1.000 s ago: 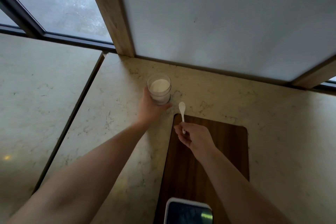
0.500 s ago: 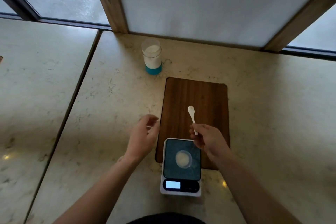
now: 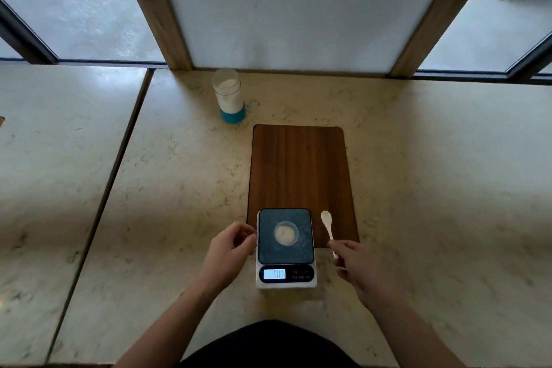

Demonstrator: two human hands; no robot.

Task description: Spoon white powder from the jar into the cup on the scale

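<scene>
A clear jar (image 3: 228, 95) with a teal base, filled with white powder and with no lid on, stands at the back of the counter near the wall. A small clear cup (image 3: 286, 232) holding some white powder sits on the dark platform of the digital scale (image 3: 285, 248), whose display is lit. My right hand (image 3: 363, 270) grips the handle of a white spoon (image 3: 328, 225), whose bowl lies over the board just right of the scale. Just left of the scale, my left hand (image 3: 230, 251) is loosely curled and holds nothing.
A dark wooden board (image 3: 300, 170) lies on the marbled stone counter (image 3: 433, 188), with the scale overlapping its near edge. A dark seam (image 3: 119, 158) splits the counter on the left. A white wall panel (image 3: 283, 9) with wooden posts and windows rises behind.
My left hand let go of the jar and drew back to the scale's left side. My right hand carried the spoon back and to the right of the scale. The camera tilted down.
</scene>
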